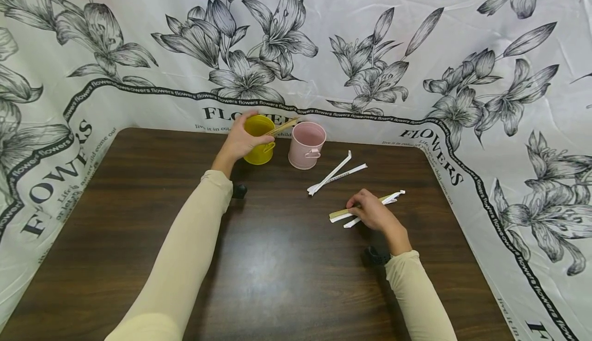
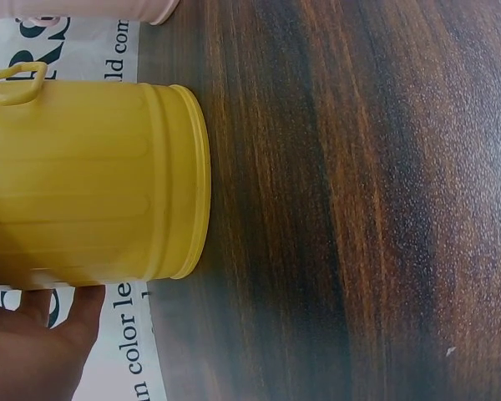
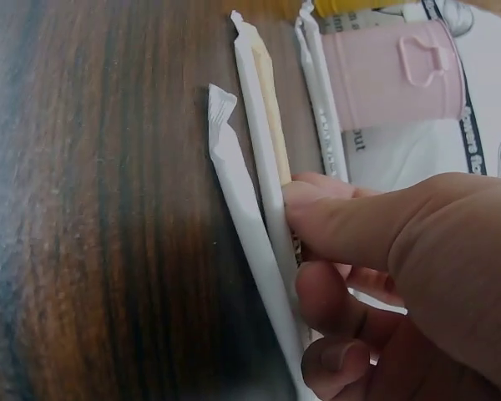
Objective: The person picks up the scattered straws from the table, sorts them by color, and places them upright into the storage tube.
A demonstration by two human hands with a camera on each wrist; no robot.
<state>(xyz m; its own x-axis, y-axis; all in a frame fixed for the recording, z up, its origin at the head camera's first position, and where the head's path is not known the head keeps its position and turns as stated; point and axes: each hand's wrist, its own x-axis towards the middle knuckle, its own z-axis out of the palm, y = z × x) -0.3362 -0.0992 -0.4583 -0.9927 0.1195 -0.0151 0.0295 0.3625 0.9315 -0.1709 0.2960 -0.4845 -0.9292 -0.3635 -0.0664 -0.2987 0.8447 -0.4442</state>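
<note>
Right hand [image 3: 434,251] around tan packet [image 3: 271,109], middle hidden

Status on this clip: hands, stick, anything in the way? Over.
Left hand gripping yellow cylindrical metal-looking bucket. Right hand pinching slim tan paper-wrapped stick. Slim white paper-wrapped stick close alongside, possibly in the way.

White flower-printed cloth [image 1: 319,48] surrounds a dark wood-grain table [image 1: 282,259].

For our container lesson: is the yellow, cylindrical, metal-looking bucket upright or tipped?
Upright: the yellow bucket has its open rim uppermost, base down toward the brown wood-grain table.
</note>
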